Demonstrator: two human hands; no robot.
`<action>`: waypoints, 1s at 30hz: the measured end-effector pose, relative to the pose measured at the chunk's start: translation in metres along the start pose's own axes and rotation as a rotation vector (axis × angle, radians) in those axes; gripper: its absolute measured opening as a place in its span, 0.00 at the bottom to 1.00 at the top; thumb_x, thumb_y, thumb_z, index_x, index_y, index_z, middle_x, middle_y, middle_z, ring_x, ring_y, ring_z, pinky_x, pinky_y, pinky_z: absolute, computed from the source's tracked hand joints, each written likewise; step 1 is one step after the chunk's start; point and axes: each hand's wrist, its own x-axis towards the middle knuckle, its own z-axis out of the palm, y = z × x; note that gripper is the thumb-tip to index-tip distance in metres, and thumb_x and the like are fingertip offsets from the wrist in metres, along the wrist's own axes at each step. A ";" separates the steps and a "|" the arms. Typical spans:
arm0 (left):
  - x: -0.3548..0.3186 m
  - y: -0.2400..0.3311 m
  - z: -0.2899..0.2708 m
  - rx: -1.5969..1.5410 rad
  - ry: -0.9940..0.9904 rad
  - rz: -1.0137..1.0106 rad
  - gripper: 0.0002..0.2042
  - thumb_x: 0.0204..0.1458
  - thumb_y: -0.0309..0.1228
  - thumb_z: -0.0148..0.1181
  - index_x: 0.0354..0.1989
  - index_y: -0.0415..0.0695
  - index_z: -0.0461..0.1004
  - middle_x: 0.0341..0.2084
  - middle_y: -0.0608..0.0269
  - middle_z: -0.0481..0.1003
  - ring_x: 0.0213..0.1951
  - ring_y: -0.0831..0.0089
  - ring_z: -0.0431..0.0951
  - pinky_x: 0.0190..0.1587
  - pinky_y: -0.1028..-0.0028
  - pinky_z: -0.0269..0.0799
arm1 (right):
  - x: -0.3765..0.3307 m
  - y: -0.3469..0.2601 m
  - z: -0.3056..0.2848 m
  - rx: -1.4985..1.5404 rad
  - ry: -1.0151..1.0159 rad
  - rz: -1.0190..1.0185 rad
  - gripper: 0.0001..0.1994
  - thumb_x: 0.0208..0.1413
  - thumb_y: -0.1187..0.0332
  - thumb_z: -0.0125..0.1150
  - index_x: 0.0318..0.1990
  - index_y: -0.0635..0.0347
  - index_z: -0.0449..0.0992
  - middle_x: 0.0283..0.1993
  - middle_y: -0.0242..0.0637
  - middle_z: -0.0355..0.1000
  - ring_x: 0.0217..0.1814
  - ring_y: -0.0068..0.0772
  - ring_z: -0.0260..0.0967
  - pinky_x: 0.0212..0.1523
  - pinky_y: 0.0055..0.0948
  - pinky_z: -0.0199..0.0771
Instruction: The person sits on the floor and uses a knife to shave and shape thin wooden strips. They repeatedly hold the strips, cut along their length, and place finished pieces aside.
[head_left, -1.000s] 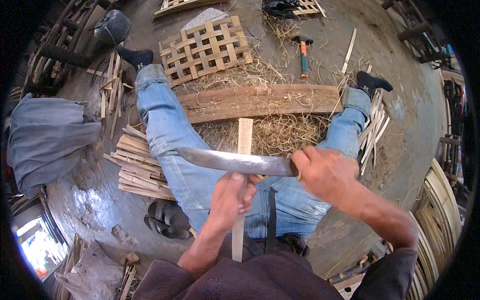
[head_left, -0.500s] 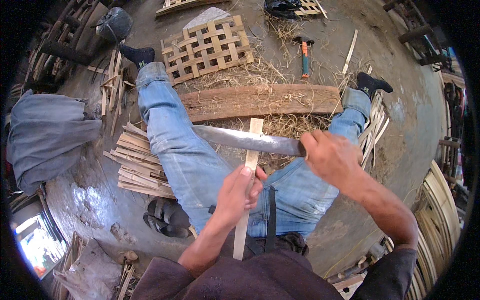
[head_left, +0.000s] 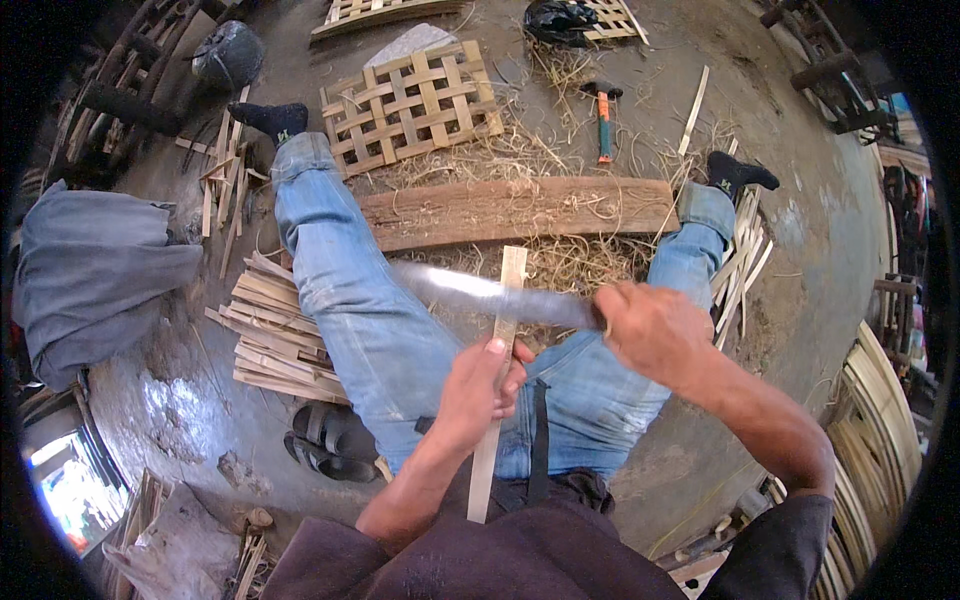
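Between my legs, my left hand [head_left: 484, 390] is closed round a pale bamboo strip [head_left: 484, 470], thumb lying along its face. The strip runs from my waist up past my fist, its far end pointing away from me. My right hand [head_left: 655, 325] grips a long, broad machete [head_left: 470, 288] by its handle, which the fingers mostly hide. The blade points left and lies across the strip's upper part, a little beyond my left thumb; it is smeared by motion. Whether its edge bites into the strip, I cannot tell.
A wooden plank [head_left: 520, 208] spans between my shins over curly shavings [head_left: 570, 262]. Farther off lie a woven bamboo lattice [head_left: 412, 105] and an orange-and-green-handled hammer [head_left: 604, 125]. Stacked strips [head_left: 285, 330] and dark sandals [head_left: 330, 440] are at left; more strips [head_left: 742, 250] lie by my right foot.
The machete has shifted slightly left and nearer to me along the strip, with my right hand moving the same way. My left hand keeps its hold, almost unmoved.
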 end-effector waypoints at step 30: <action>0.001 -0.008 0.007 0.207 -0.021 0.188 0.18 0.67 0.40 0.39 0.47 0.36 0.67 0.22 0.72 0.62 0.19 0.87 0.57 0.19 0.83 0.54 | 0.007 0.017 0.003 0.348 -0.018 0.354 0.10 0.48 0.70 0.58 0.36 0.62 0.68 0.30 0.49 0.73 0.34 0.56 0.73 0.31 0.48 0.72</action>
